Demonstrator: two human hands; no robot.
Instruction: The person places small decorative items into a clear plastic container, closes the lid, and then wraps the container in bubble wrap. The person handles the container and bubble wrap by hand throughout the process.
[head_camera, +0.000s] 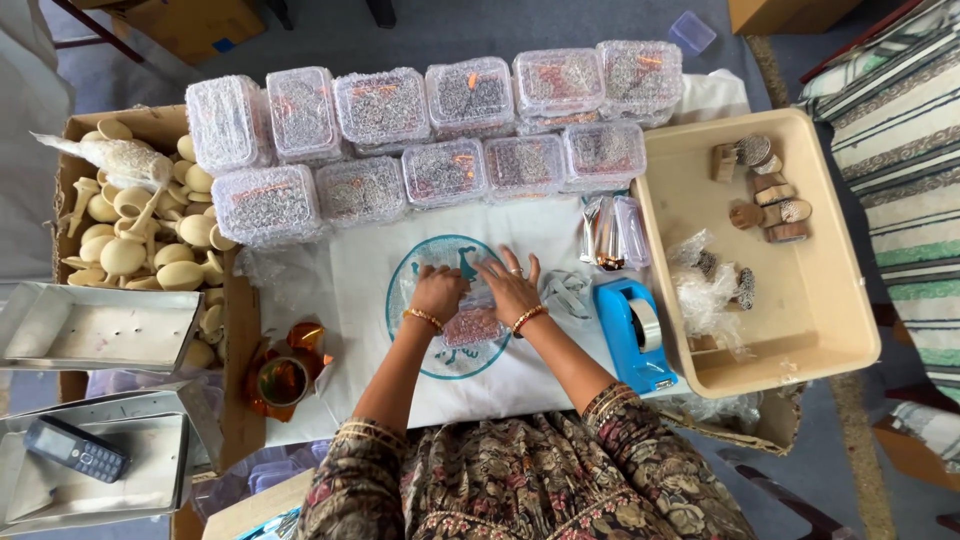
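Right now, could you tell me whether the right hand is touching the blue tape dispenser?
Apart. The head view shows the right hand resting on the bubble-wrapped item, with white cloth visible between it and the blue tape dispenser.

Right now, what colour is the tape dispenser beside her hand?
Blue tape dispenser, clearest in the head view.

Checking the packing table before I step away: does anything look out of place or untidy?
Mostly orderly. One oddity: a mobile phone lies in a metal tray at the lower left, among packing supplies. Both hands press on a bubble-wrapped box; the wrapped boxes sit in neat rows.
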